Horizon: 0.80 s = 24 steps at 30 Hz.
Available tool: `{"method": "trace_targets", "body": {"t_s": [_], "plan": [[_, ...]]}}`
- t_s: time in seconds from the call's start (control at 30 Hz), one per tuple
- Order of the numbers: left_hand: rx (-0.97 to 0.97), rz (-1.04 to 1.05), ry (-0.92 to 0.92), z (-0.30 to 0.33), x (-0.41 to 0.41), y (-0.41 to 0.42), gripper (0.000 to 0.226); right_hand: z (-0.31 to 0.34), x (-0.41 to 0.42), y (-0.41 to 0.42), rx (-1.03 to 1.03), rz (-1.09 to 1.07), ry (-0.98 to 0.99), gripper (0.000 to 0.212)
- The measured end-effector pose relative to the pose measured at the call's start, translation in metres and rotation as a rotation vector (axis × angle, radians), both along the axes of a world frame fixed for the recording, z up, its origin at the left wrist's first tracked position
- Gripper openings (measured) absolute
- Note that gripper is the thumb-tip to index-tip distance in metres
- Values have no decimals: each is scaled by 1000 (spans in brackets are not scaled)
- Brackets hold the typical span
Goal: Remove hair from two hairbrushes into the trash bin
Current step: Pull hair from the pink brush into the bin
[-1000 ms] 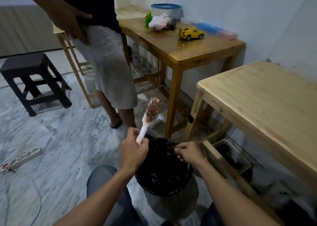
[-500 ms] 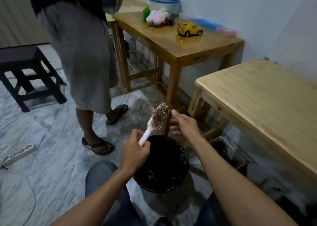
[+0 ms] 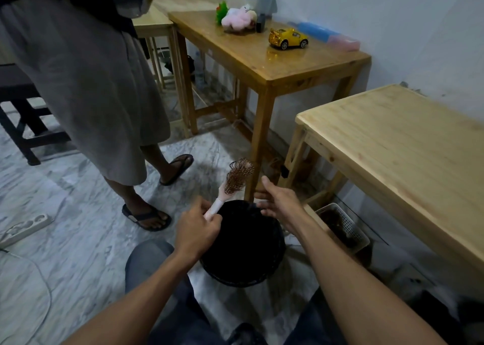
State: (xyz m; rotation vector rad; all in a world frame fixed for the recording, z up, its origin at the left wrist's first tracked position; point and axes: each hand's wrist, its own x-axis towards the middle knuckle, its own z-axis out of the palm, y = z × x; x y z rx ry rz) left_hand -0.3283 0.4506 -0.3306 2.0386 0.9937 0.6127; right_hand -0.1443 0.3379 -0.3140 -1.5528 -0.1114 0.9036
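Note:
A pink-handled hairbrush (image 3: 234, 181) with brown hair tangled in its bristles tilts up over the far rim of a black trash bin (image 3: 243, 242) on the floor between my knees. My left hand (image 3: 197, 229) grips the brush's handle. To the right of the brush head is my right hand (image 3: 277, 200), fingers spread and relaxed, holding nothing and a short gap from the bristles. A second hairbrush is not in view.
A person in grey shorts and sandals (image 3: 86, 82) stands close on the left. Behind the bin stands a brown table (image 3: 275, 67) with a yellow toy car (image 3: 288, 39) and a plush toy (image 3: 239, 19). A pale wooden table (image 3: 406, 145), a white basket (image 3: 343, 226), a dark stool (image 3: 21, 103) and a power strip (image 3: 23, 229) are nearby.
My right hand rose from the bin's rim to beside the brush head and opened. The standing person stepped closer on the left. The brush tilted slightly right.

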Motion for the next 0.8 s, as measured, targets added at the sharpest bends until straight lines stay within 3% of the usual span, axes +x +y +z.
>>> {"method": "trace_targets", "body": {"t_s": [0.17, 0.53, 0.8], "plan": [[-48, -27, 30, 3, 3, -6, 21, -1, -1, 8, 77, 24, -61, 15], [-111, 87, -13, 2, 5, -5, 17, -25, -1, -17, -74, 169, -139, 16], [-37, 250, -30, 7, 6, 16, 18, -42, 4, -40, -268, 322, -390, 20]]}}
